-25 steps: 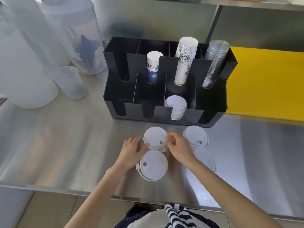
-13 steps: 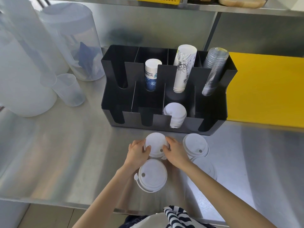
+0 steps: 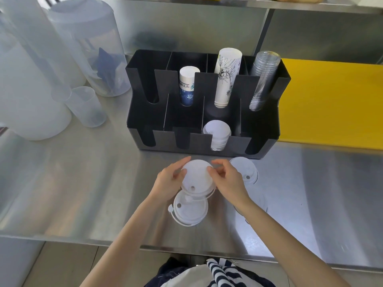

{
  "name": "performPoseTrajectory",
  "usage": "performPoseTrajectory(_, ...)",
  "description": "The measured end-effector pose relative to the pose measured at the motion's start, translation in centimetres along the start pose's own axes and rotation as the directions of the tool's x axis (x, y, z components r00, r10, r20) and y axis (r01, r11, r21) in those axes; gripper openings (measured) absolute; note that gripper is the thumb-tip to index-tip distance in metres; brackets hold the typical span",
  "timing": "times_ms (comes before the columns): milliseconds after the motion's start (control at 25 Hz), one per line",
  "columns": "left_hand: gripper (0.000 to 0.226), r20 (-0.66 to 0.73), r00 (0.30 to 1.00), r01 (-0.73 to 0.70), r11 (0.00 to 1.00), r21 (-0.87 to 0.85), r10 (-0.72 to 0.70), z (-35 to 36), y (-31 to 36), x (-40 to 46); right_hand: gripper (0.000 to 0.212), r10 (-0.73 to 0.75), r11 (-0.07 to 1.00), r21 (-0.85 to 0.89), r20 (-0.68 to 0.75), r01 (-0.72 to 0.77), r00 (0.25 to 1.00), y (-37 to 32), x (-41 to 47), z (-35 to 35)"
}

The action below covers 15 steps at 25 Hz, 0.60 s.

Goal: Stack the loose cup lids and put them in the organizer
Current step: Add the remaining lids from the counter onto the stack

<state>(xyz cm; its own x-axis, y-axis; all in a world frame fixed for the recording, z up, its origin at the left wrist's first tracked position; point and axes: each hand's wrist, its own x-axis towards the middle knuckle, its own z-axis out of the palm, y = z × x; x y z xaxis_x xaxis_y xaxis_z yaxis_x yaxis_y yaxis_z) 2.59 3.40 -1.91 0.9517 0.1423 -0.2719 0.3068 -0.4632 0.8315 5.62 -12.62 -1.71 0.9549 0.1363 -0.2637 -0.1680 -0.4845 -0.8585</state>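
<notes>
Counter: a steel surface on which everything is set.
Jugs: clear and frosted plastic ones are grouped at the far left, with a small clear beaker in front of them.
Board: a yellow one is laid flat, just right of the organizer.
Organizer: a black divided box. In the back row, a short paper cup stack, a tall printed cup stack and a clear plastic cup stack are held in separate slots. In a front slot, a stack of white lids is stored on edge.
Held lid: gripped at its rim between the left hand and right hand, fingers closed on it, just in front of the organizer.
Loose lids: one is partly overlapped by the held lid; another lies right of the right hand.
</notes>
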Motion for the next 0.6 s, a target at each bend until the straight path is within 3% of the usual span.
performPoseTrajectory(160, 0.041, -0.01, 1.0, -0.004, 1.0, 0.01, 0.004, 0.2, -0.2, -1.4, 0.03, 0.072, 0.997, 0.031, 0.098, -0.076, 0.993, 0.9, -1.7, 0.2)
performPoseTrajectory(320, 0.055, -0.03, 0.999, -0.017, 0.999, 0.037, 0.018, 0.9, -0.9, -3.2, 0.028, 0.175, 0.974, 0.13, 0.088, -0.186, 0.981, 1.3, -3.1, 0.6)
performPoseTrajectory(480, 0.085, 0.09, 0.991, -0.119, 0.959, 0.258, 0.099, 2.0, -2.0, -5.2, 0.029, 0.216, 0.958, 0.172, 0.082, -0.227, 0.973, 1.5, -4.3, 1.1)
performPoseTrajectory(600, 0.091, 0.092, 0.99, -0.137, 0.919, 0.369, 0.11, 2.5, -2.8, -6.0, 0.029, 0.22, 0.967, 0.115, 0.085, -0.229, 0.972, 1.8, -4.9, 1.6)
